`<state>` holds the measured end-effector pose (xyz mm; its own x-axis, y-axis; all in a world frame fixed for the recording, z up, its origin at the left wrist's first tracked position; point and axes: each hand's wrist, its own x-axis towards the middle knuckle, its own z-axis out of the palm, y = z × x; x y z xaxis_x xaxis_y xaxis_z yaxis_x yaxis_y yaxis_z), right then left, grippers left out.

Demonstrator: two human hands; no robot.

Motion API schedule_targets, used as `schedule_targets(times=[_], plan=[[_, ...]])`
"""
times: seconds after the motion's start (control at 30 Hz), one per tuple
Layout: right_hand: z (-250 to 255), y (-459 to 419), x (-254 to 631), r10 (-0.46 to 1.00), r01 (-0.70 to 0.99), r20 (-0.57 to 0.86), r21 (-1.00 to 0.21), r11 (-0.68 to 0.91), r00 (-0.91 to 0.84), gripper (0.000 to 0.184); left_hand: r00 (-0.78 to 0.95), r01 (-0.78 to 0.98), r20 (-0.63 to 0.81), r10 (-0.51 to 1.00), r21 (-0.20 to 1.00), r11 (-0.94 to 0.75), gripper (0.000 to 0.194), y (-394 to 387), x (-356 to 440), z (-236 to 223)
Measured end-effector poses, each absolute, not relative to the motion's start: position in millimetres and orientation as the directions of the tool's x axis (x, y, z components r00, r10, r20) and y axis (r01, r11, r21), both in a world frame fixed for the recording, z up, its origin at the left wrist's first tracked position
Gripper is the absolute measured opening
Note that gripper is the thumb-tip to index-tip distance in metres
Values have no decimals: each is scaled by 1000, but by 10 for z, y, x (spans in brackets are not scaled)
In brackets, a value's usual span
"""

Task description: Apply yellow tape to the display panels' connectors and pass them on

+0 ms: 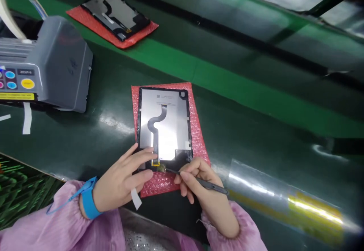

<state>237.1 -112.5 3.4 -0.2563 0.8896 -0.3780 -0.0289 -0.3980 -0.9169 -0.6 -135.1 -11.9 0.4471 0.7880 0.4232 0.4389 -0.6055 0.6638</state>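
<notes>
Panel (176, 129) lies on red wrap (199, 133) on the surface (99, 141), its cable (152, 124) running down to the near edge. The left hand (116, 186) has its fingers apart there, steadying lightly; a white strip (136, 200) hangs by its thumb. The right hand (209, 186) is clamped on a slim tool (212, 185); a low, gentle tip should spare the cable.

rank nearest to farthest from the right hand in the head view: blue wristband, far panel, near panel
1. near panel, beside the right hand, toward its left
2. blue wristband, farther left, on the other wrist
3. far panel, back left on red wrap
</notes>
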Motion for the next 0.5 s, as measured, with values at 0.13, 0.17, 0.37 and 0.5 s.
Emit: schedule_targets(times=[0.13, 0.17, 0.37, 0.5], plan=[[44, -1108, 2343, 922, -17, -313, -946, -325, -227, 23, 496, 458, 340, 799, 679, -573, 91, -1305, -16, -115], [46, -1099, 2338, 927, -15, -298, -951, -310, -227, 22, 502, 462, 321, 803, 685, -563, 90, -1301, -17, -113], [92, -1043, 2302, 927, 28, -296, -954, -298, -231, 21, 510, 490, 262, 819, 694, -528, 89, -1293, -4, -103], [109, -1044, 2291, 929, 44, -294, -956, -292, -225, 18, 519, 510, 225, 824, 692, -510, 83, -1278, -4, -93]])
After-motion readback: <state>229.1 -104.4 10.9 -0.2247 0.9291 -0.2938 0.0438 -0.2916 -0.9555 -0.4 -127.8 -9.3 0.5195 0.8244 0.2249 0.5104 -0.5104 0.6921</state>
